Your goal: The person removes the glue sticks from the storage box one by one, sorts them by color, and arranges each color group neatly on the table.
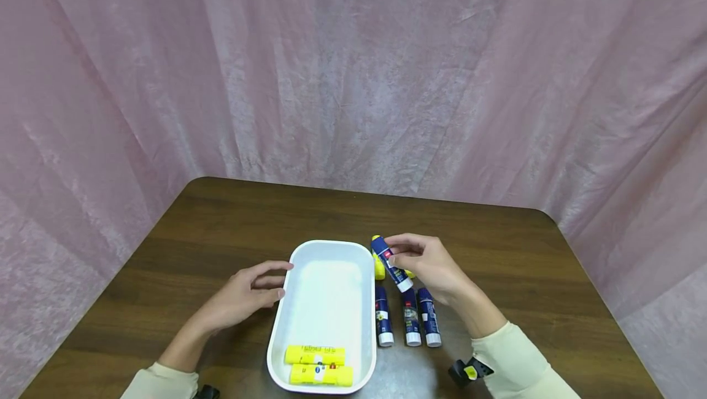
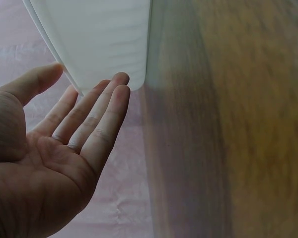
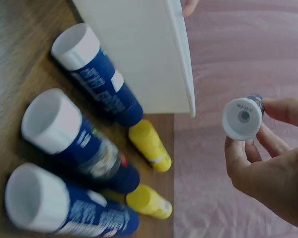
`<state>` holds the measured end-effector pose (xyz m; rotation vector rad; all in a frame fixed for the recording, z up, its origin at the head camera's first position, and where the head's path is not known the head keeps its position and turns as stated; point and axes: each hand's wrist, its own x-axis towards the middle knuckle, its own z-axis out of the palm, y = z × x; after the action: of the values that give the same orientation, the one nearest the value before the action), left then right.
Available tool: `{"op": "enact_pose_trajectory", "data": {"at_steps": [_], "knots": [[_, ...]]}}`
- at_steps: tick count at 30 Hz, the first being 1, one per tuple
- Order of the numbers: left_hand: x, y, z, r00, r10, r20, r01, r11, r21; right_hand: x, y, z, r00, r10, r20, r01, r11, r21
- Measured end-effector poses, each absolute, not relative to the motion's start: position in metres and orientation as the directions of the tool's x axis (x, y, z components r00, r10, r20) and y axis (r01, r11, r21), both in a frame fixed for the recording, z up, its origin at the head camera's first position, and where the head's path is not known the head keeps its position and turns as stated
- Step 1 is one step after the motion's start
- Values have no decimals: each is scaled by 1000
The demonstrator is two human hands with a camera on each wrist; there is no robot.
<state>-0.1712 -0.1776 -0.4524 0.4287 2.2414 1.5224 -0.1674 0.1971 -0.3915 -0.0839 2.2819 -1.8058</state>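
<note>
Now the right hand (image 1: 428, 264) pinches a blue glue stick (image 1: 390, 262); left hand (image 1: 248, 294), fingers straight, seemingly touches the tray (image 1: 287, 301).

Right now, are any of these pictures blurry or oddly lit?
Head view: even light, sharp, though the table edges bow as through a wide lens. Left wrist view: the tabletop smears into blur, while the left hand stays sharp. Right wrist view: the three blue glue sticks are soft and dim; the held glue stick is clearer.

Three glue sticks (image 1: 409, 317) lie right of the tray (image 1: 280, 316).
</note>
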Motion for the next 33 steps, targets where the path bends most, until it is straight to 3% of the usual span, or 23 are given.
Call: {"op": "enact_pose_trajectory", "data": {"at_steps": [16,33], "knots": [[-170,-177,-449,-867,477,-145,37,352,935,-138,248,-404,-972,85,-218,230,181,-956],[-171,-177,-448,-865,477,-156,26,353,935,-106,280,-446,-924,203,-325,365,211,-907]]}}
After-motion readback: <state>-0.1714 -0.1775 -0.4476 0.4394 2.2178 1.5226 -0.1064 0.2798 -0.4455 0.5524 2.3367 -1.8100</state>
